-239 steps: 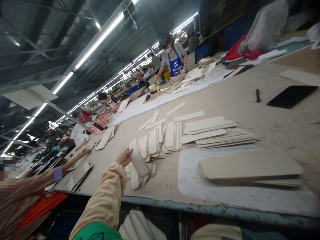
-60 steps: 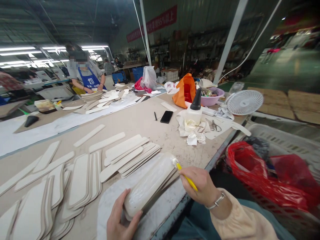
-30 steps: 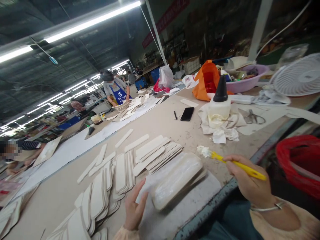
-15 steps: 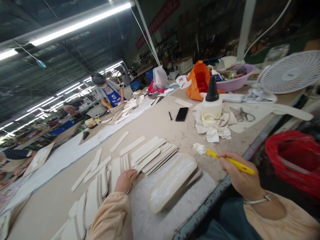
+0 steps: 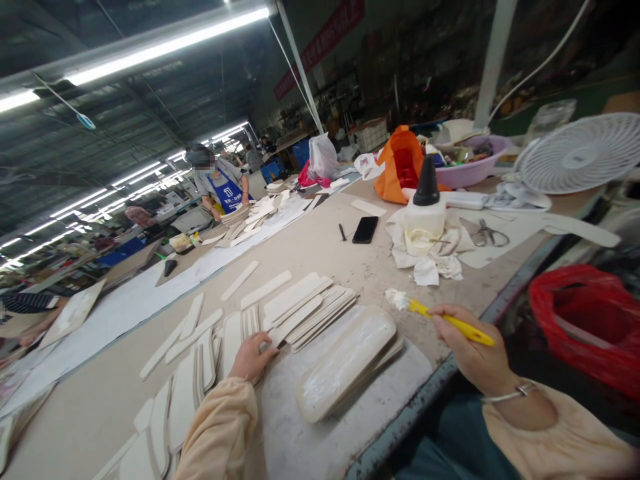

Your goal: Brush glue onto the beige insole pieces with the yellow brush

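My right hand [image 5: 473,347] is closed around the yellow handle of a brush [image 5: 453,323]. White paste coats the bristles, which are low over the table beside the piled panels. My left hand [image 5: 253,357] has its fingers curled at the near end of an off-white strip [image 5: 295,320], at the edge of a fanned stack; the fingertips are partly hidden. Between my hands lies a pile of rounded oblong panels [image 5: 347,360], its top one wet and shiny. Under that pile is a whitish sheet [image 5: 285,433]. More off-white strips [image 5: 185,400] overlap to the left.
Beyond the brush, a black-capped bottle [image 5: 425,217] stands on crumpled cloth, with scissors [image 5: 487,233] to its right and a phone [image 5: 365,229] to its left. A red bag [image 5: 585,333] hangs off the table's right edge. A co-worker [image 5: 223,180] stands farther back.
My left fingers have shifted and curled more at the strip's end, where a dark gap now shows. The brush has moved slightly left with my right hand.
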{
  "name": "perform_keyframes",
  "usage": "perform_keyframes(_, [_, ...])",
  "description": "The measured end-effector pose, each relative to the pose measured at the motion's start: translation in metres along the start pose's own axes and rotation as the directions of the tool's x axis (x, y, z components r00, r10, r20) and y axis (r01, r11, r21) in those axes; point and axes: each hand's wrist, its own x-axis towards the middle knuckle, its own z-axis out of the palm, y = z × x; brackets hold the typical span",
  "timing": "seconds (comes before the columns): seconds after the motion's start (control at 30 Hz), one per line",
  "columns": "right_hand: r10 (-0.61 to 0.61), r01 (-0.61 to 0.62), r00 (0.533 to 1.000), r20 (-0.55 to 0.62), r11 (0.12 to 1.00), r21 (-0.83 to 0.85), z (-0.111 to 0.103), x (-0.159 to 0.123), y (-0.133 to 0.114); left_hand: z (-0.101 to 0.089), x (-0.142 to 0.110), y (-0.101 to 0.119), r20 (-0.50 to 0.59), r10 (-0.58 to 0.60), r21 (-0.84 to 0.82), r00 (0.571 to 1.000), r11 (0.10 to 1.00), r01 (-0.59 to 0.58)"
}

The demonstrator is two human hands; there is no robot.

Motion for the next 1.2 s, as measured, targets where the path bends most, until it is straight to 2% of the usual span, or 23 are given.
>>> perform_keyframes(0.17, [0.001,-0.001,1.000,0.002,1.000,0.017,0.003,-0.001,0.002,-0.009,-0.007,0.007,-0.043,0.060,-0.029,0.997,0.998,-0.062])
perform_keyframes(0.3, [0.004,0.000,0.999,-0.049,0.997,0.072,0.006,-0.003,0.002,-0.020,-0.017,0.019,-0.200,0.038,-0.037,0.979,0.998,-0.046])
perform_keyframes(0.4, [-0.006,0.019,0.997,-0.074,0.984,0.177,0.011,-0.002,-0.001,-0.037,-0.033,0.041,-0.306,-0.008,-0.066,0.952,0.998,-0.013])
perform_keyframes(0.5, [0.006,0.007,0.999,-0.044,0.959,0.283,0.018,0.001,-0.007,-0.057,-0.054,0.075,-0.343,-0.015,-0.160,0.939,0.986,-0.043])
perform_keyframes(0.57, [0.066,-0.066,0.998,0.014,0.931,0.358,0.024,0.001,-0.012,-0.068,-0.066,0.101,-0.272,0.054,-0.258,0.961,0.958,-0.127])
perform_keyframes(0.67, [0.143,-0.209,0.975,0.169,0.848,0.488,0.033,-0.002,-0.018,-0.072,-0.075,0.136,-0.077,0.199,-0.362,0.977,0.907,-0.213])
perform_keyframes(0.77, [0.139,-0.291,0.945,0.296,0.766,0.573,0.038,-0.007,-0.019,-0.063,-0.074,0.159,0.107,0.224,-0.440,0.969,0.884,-0.156])
perform_keyframes(0.87, [0.150,-0.289,0.947,0.285,0.785,0.548,0.041,-0.009,-0.017,-0.053,-0.071,0.171,0.251,0.202,-0.484,0.947,0.873,-0.058])
perform_keyframes(0.93, [0.174,-0.260,0.960,0.222,0.848,0.461,0.042,-0.007,-0.016,-0.048,-0.067,0.173,0.259,0.197,-0.493,0.946,0.869,-0.046])
perform_keyframes(1.03, [0.192,-0.216,0.975,0.111,0.930,0.296,0.048,-0.001,-0.017,-0.044,-0.061,0.170,0.188,0.169,-0.538,0.968,0.842,-0.042])
perform_keyframes(1.1, [0.173,-0.182,0.983,0.061,0.961,0.209,0.053,0.003,-0.018,-0.041,-0.057,0.164,0.140,0.111,-0.567,0.984,0.824,-0.012])
perform_keyframes(1.2, [0.140,-0.145,0.989,0.048,0.982,0.121,0.062,0.005,-0.019,-0.036,-0.057,0.152,0.079,-0.007,-0.585,0.997,0.810,0.052])
